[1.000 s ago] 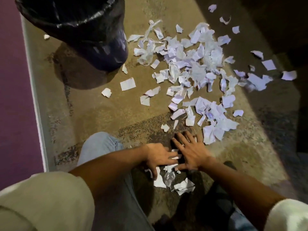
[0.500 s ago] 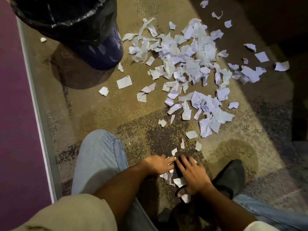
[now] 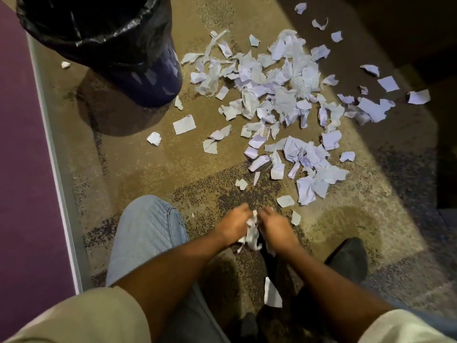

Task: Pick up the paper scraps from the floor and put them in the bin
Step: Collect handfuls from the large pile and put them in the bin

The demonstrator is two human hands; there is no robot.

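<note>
My left hand (image 3: 232, 225) and my right hand (image 3: 275, 227) are pressed together low over the carpet, both closed around a bunch of white paper scraps (image 3: 251, 235) that sticks out between them. A big spread of torn white paper scraps (image 3: 279, 95) covers the carpet ahead and to the right. The dark bin (image 3: 148, 78), lined with a black bag (image 3: 99, 23), stands at the far left. One loose scrap (image 3: 272, 294) lies between my forearms, close to me.
A purple wall with a pale skirting strip (image 3: 57, 169) runs along the left. My knee in light jeans (image 3: 148, 231) is bent at lower left and a black shoe (image 3: 346, 258) sits at lower right. Dark furniture (image 3: 408, 28) shadows the far right.
Both hands went from lying flat and spread on the floor to cupping together, gathering the near scraps into one bunch between them.
</note>
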